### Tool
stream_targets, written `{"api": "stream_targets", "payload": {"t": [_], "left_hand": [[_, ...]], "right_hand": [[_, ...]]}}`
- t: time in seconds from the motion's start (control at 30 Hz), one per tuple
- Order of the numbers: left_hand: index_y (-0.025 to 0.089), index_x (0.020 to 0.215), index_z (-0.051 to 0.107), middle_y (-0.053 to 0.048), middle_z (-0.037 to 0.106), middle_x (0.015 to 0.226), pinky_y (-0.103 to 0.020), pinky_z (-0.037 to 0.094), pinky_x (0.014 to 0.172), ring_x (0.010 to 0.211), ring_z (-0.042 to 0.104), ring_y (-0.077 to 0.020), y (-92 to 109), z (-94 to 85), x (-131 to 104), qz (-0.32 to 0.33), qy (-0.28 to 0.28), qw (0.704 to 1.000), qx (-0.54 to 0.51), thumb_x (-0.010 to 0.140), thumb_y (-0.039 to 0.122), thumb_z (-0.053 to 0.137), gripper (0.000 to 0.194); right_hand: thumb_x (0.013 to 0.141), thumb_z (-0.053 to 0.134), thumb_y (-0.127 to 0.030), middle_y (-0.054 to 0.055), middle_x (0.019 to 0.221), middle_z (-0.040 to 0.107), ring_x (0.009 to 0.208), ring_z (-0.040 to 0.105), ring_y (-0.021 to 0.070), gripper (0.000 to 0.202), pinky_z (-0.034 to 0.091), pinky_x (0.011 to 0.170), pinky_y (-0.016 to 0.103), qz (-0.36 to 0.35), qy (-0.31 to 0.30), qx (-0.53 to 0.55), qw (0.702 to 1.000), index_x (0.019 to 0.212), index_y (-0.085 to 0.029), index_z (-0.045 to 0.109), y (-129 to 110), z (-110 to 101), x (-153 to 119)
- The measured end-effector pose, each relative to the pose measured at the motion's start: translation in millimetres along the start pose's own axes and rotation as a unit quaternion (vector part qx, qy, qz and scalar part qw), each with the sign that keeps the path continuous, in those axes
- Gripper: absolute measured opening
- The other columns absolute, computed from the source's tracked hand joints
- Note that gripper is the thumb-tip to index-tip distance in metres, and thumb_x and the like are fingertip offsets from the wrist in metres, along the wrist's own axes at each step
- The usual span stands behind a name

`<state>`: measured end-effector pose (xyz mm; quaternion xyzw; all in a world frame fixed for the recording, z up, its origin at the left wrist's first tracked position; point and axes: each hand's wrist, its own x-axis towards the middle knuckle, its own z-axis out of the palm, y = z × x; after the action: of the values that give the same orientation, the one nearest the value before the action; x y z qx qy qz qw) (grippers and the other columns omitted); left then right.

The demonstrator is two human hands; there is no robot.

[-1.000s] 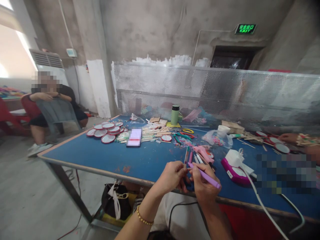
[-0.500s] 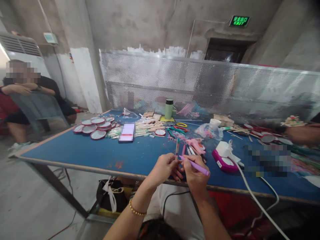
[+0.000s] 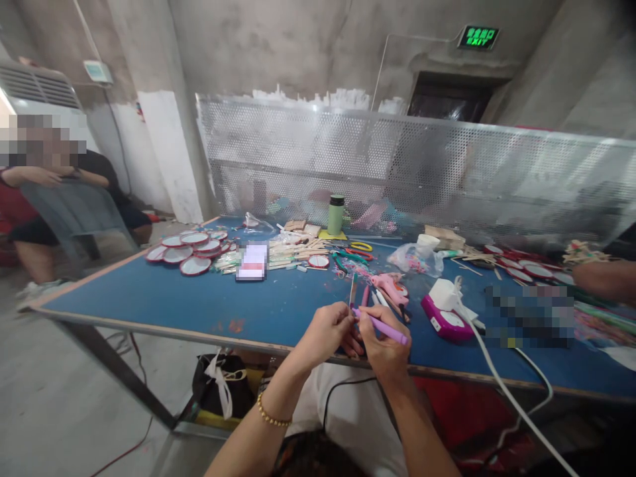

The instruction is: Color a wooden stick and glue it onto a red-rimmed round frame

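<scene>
My left hand [image 3: 331,329] is closed on a thin flat stick [image 3: 354,289] that stands upright from the fingers, with a green band near its top and darker colour lower down. My right hand [image 3: 385,348] grips a purple marker pen [image 3: 386,327], its tip end against the stick close to my left fingertips. Both hands are at the table's front edge. Just beyond them lie a pink glue gun [image 3: 391,289] and several pens, among them a white one [image 3: 381,298] and a magenta one [image 3: 366,295].
On the blue table [image 3: 163,301] are a phone [image 3: 252,262], white discs with red rims [image 3: 195,265], wooden sticks [image 3: 308,249], a green bottle [image 3: 336,215] and a magenta power strip [image 3: 444,319] with white cables. A co-worker's hand [image 3: 603,273] is at right; another person [image 3: 59,175] sits at left.
My right hand and the purple marker have shifted slightly left, the pen moving along the stick. The co-worker's hand at right has moved a little. My left hand stays nearly in place.
</scene>
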<state>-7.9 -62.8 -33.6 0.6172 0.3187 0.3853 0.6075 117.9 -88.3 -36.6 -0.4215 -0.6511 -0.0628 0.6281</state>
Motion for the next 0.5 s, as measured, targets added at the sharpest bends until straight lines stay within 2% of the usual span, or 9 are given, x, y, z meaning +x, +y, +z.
{"api": "stream_targets", "payload": {"t": [0.37, 0.5], "left_hand": [[0.02, 0.077, 0.044, 0.001, 0.06, 0.054, -0.024, 0.051, 0.045, 0.048, 0.065, -0.0161, -1.4, 0.0, 0.9, 0.001, -0.003, 1.0, 0.005, 0.08, 0.057, 0.058, 0.04], [0.02, 0.077, 0.043, 0.001, 0.061, 0.058, -0.024, 0.05, 0.045, 0.05, 0.066, -0.0164, -2.6, -0.5, 1.4, -0.004, -0.005, 1.0, 0.0, 0.079, 0.059, 0.059, 0.041]], "right_hand": [[0.087, 0.053, -0.018, 0.0, 0.066, 0.068, 0.057, 0.063, 0.0127, 0.015, 0.052, 0.054, 0.023, 0.0, -0.006, -0.001, 1.0, 0.076, -0.02, 0.064, 1.6, 0.1, 0.2], [0.088, 0.053, -0.021, 0.0, 0.065, 0.068, 0.055, 0.062, 0.0127, 0.016, 0.052, 0.052, 0.023, 0.025, 0.002, -0.001, 1.0, 0.075, -0.02, 0.064, 1.7, 0.2, -1.7]]}}
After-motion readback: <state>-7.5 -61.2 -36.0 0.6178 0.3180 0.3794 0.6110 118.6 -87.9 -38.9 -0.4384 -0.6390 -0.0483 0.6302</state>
